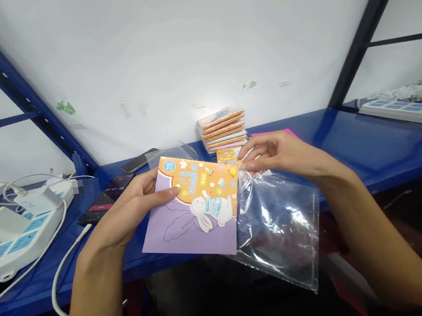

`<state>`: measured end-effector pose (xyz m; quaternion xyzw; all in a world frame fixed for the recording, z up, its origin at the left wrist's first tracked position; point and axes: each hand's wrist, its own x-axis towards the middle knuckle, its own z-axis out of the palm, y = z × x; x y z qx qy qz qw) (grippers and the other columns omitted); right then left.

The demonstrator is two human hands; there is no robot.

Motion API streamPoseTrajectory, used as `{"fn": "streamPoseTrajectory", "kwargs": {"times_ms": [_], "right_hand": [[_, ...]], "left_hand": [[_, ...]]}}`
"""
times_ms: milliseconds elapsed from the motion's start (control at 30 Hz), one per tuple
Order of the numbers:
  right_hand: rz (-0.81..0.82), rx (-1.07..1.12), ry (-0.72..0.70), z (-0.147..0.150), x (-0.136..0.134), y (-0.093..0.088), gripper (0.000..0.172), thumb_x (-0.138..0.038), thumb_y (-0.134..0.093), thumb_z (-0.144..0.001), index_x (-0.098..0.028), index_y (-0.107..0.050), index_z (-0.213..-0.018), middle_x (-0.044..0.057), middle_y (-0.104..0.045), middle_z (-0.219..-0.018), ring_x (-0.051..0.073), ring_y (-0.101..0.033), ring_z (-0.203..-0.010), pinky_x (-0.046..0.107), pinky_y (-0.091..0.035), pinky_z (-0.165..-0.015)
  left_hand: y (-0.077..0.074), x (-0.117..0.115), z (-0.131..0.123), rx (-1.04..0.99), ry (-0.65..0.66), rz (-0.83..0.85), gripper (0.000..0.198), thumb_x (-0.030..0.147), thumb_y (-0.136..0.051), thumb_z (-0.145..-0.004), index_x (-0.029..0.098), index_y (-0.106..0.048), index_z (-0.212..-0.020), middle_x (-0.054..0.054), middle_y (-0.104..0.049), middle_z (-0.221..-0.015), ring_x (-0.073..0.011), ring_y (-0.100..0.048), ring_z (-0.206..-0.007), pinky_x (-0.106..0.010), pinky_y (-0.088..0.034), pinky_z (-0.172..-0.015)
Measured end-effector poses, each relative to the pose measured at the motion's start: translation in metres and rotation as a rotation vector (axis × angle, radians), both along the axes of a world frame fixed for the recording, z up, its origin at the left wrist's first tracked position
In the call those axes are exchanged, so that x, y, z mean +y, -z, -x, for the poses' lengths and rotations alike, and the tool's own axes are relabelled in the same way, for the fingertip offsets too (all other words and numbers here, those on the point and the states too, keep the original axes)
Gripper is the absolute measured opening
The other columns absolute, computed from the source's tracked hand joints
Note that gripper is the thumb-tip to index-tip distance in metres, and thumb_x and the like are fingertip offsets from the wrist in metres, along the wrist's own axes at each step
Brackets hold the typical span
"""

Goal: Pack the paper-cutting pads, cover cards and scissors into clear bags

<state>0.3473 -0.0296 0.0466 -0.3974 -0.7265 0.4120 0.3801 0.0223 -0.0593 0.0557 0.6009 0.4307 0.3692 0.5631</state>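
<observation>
My left hand [147, 196] grips a square booklet [201, 201] by its left side, thumb on the front cover. The cover is orange above and purple below, with a white rabbit in a blue striped sweater. At the booklet's upper right, my right hand [269, 154] pinches the edge of a clear plastic bag [279, 227]. The bag hangs down past the table's front edge, its left side partly behind the booklet. Behind the hands rises a stack of wrapped booklets [223, 129], with another orange cover partly hidden below it.
A phone [107, 194] showing a timer lies on the blue table [372, 150] to the left, and another dark phone [140, 160] lies behind it. A white power strip [27, 227] with plugs and cables fills the left end. A pink sheet [290, 134] lies behind my right hand.
</observation>
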Motion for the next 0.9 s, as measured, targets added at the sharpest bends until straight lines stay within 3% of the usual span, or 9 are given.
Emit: {"fn": "streamPoseTrajectory", "kwargs": {"times_ms": [500,733,900], "right_hand": [[-0.029,-0.026,-0.029,0.0017,-0.0033,-0.0030,0.026,-0.043,-0.084,-0.078,-0.026,-0.078,-0.096,0.001,-0.075,-0.079,0.018,-0.071,-0.075,0.034,-0.056,-0.070],[-0.050,-0.053,-0.042,0.0008,-0.0025,-0.0036,0.026,-0.045,-0.084,-0.079,-0.026,-0.077,-0.095,0.000,-0.075,-0.080,0.017,-0.067,-0.073,0.033,-0.052,-0.068],[-0.034,-0.076,-0.024,0.0016,-0.0015,-0.0026,0.029,-0.047,-0.084,-0.078,-0.025,-0.076,-0.095,0.001,-0.075,-0.080,0.018,-0.069,-0.077,0.033,-0.053,-0.071]], "left_hand": [[0.0032,0.0032,0.0016,-0.046,0.048,0.023,0.043,0.027,-0.083,-0.084,0.024,-0.073,-0.126,-0.010,-0.082,-0.110,-0.0260,-0.080,-0.090,-0.026,-0.066,-0.071],[0.0002,0.0012,-0.0009,-0.061,0.070,0.032,0.045,0.026,-0.083,-0.084,0.026,-0.073,-0.127,-0.009,-0.079,-0.121,-0.0287,-0.078,-0.102,-0.026,-0.066,-0.074],[0.0041,0.0017,0.0022,-0.076,0.083,0.041,0.045,0.023,-0.080,-0.085,0.025,-0.072,-0.129,-0.010,-0.078,-0.122,-0.0288,-0.080,-0.096,-0.028,-0.066,-0.073]]}}
